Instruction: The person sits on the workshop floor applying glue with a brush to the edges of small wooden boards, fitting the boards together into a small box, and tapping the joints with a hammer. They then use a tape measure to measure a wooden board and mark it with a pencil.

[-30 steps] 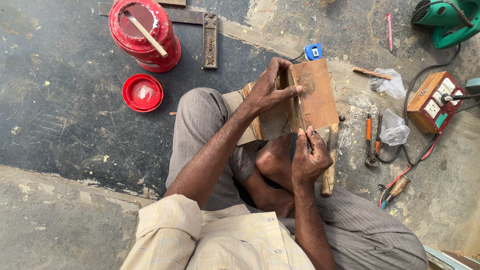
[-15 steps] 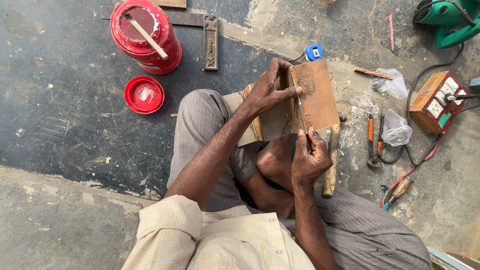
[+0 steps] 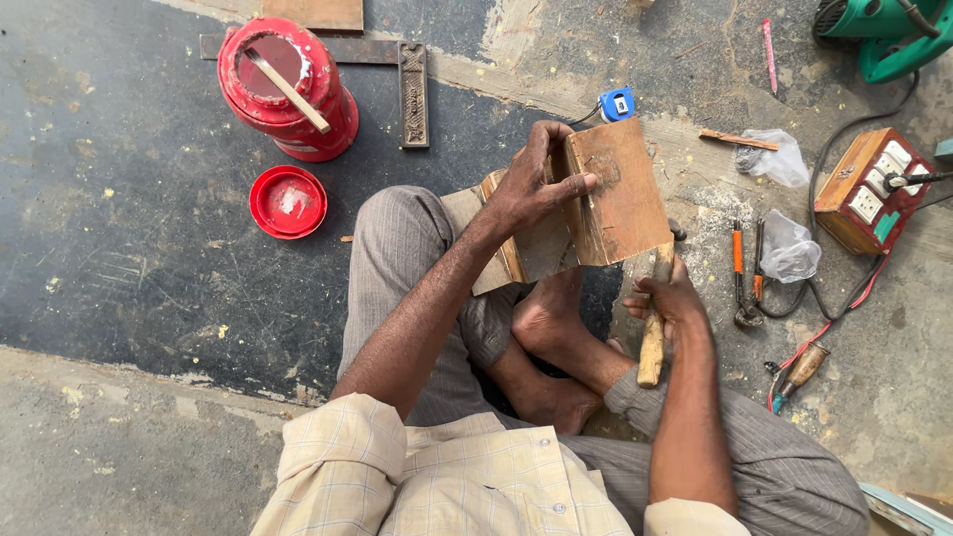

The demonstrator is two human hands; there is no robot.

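Note:
I sit cross-legged on the floor. My left hand [image 3: 533, 187] grips the top edge of a brown wooden board assembly [image 3: 620, 194], holding it upright against another plank [image 3: 496, 248] in front of my feet. My right hand [image 3: 667, 296] is closed around a wooden handle of a tool [image 3: 652, 347]; the handle points down toward my leg, and its head is hidden behind the board's lower right corner.
A red container [image 3: 288, 89] with a stick across its mouth and its red lid [image 3: 288, 201] lie at the upper left, beside a metal square [image 3: 412, 94]. Pliers [image 3: 745, 278], plastic bags, a blue tape measure [image 3: 616, 103], a wooden switch box [image 3: 874, 189] and a green power tool [image 3: 884, 35] sit to the right.
My right hand left the thin tool at the board's edge, dropped lower right, and now grips a wooden handle. The left hand stays on the board.

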